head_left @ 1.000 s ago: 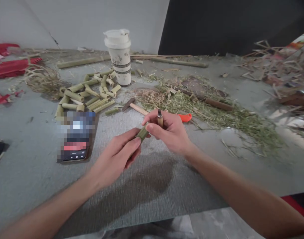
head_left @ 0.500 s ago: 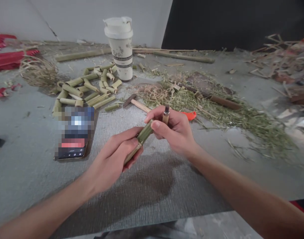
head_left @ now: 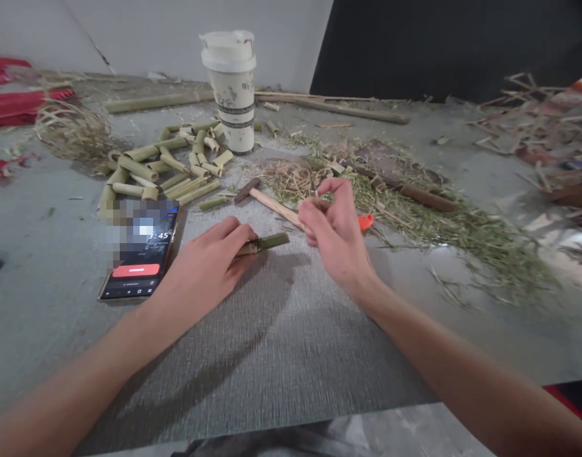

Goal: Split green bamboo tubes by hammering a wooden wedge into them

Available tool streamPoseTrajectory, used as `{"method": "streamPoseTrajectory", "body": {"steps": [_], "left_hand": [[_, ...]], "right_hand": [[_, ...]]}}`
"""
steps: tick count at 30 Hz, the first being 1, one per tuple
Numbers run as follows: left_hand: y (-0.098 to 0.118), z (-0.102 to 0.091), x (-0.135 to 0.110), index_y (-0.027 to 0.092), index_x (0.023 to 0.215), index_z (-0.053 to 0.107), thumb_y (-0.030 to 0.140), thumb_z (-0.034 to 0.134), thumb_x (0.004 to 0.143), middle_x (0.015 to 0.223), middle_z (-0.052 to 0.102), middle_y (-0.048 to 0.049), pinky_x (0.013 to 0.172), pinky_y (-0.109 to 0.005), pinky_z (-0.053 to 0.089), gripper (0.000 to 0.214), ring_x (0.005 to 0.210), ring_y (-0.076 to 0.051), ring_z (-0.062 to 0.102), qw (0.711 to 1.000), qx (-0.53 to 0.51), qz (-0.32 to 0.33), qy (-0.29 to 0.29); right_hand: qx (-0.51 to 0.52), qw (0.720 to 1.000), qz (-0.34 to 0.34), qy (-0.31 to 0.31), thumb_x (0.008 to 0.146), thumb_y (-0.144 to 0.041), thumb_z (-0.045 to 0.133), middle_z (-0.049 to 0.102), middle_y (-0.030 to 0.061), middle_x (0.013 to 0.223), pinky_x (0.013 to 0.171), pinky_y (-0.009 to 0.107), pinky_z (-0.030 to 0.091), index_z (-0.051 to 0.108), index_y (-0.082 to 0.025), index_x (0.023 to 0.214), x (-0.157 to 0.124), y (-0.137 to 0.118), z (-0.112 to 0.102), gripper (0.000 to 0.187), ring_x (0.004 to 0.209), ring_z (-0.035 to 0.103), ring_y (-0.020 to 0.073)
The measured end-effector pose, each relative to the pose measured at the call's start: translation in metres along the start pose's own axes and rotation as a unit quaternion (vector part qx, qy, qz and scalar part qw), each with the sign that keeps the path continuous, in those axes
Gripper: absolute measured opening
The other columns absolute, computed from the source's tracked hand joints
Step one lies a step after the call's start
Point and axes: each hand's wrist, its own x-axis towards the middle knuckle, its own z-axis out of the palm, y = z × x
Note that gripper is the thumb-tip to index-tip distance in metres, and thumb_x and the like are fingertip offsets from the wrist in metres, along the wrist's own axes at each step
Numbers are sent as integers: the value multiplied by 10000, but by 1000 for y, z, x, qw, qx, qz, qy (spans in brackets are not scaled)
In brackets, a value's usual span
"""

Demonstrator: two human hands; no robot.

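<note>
My left hand point(head_left: 217, 254) is closed around a short green bamboo piece point(head_left: 274, 241), low over the grey mat; its free end sticks out to the right. To the right, my right hand point(head_left: 331, 231) has its fingers curled around a small wooden-handled carving tool point(head_left: 314, 192). Only the tool's metal end shows above the fingers, the rest being hidden in the grip. Just behind the hands lies a hammer point(head_left: 276, 208) with a dark head and wooden handle, partly covered by the right hand. A bright orange object point(head_left: 365, 222) peeks out beyond that hand.
Left of my left hand lies a lit phone point(head_left: 143, 260). Cut bamboo pieces point(head_left: 138, 168) are heaped behind it, beside a tall lidded paper cup point(head_left: 233, 95). Green shavings point(head_left: 462, 235) spread to the right. A grey textured mat point(head_left: 291, 362) covers the table in front.
My left hand has turned and lowered the bamboo, from slanting upward to nearly level. My right hand has come away from the bamboo's end, shifting slightly right with the tool.
</note>
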Motion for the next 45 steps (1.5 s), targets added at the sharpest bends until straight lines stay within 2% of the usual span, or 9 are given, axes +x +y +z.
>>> {"method": "streamPoseTrajectory", "body": {"steps": [3, 6, 9, 11, 15, 18, 23, 30, 45], "left_hand": [[-6, 5, 3, 188, 1138, 734, 256, 607, 1036, 1173, 701, -103, 936, -445, 544, 176, 1057, -287, 678, 1000, 0, 17, -9], [-5, 5, 5, 180, 1162, 773, 259, 657, 1021, 1179, 735, -105, 982, -477, 534, 199, 1108, -311, 672, 999, -12, -12, -29], [-1, 1, 6, 196, 1195, 780, 271, 703, 1004, 1209, 755, -107, 994, -502, 515, 219, 1153, -335, 675, 999, -17, -37, -34], [2, -1, 6, 199, 1197, 781, 269, 719, 1000, 1213, 759, -109, 977, -508, 508, 219, 1157, -345, 678, 999, -12, -37, -31], [6, -1, 5, 174, 1145, 792, 194, 687, 1007, 1157, 766, -93, 944, -464, 516, 175, 1101, -307, 704, 997, -30, -44, -49], [7, 1, 5, 162, 1147, 802, 126, 662, 996, 1150, 771, -84, 949, -414, 538, 209, 1055, -256, 722, 994, -75, -45, -60], [9, 3, 5, 166, 1161, 810, 135, 671, 1009, 1165, 769, -82, 973, -406, 539, 208, 1062, -243, 721, 994, -92, -42, -47], [10, 3, 6, 174, 1101, 808, 138, 676, 1010, 1131, 763, -79, 931, -391, 527, 164, 1043, -244, 713, 994, -86, -38, -55], [8, 5, 4, 179, 1045, 784, 192, 662, 1045, 1041, 720, -52, 865, -349, 504, 123, 973, -210, 691, 993, -100, -34, -46]], "right_hand": [[68, 997, -4, -20, 1000, -308, 707, 464, -60, 828, 492, 257, 299, 470, -319, 1013, 4, -4, -1, 238, 616, 382, 114], [100, 992, 11, -72, 1013, -310, 644, 609, -5, 943, 560, 269, 417, 586, -294, 1039, 5, -8, -1, 67, 737, 516, 135], [126, 985, 24, -116, 1019, -286, 600, 727, 46, 1101, 739, 326, 535, 686, -276, 1180, 5, -9, -1, 183, 893, 615, 169], [135, 982, 20, -129, 995, -277, 668, 767, 39, 1108, 742, 325, 531, 695, -282, 1222, 4, -6, -1, 229, 863, 618, 162], [75, 988, 15, -131, 1036, -376, 718, 747, -11, 807, 611, 295, 446, 723, -247, 1081, 1, 0, 0, 136, 649, 560, 123], [-26, 993, 20, -112, 1031, -443, 733, 668, -33, 688, 599, 296, 441, 744, -224, 933, -4, 3, 2, 240, 616, 583, 122], [-147, 985, 13, -93, 999, -454, 758, 712, 3, 772, 650, 309, 475, 778, -204, 891, -10, 7, 5, 273, 731, 648, 158], [-184, 978, 3, -99, 1006, -450, 731, 760, 29, 820, 676, 333, 519, 770, -205, 903, -11, 8, 7, 268, 739, 680, 181], [-248, 963, -31, -102, 1010, -402, 726, 777, 20, 823, 624, 322, 457, 758, -216, 839, -13, -1, 10, 255, 716, 661, 169]]}}
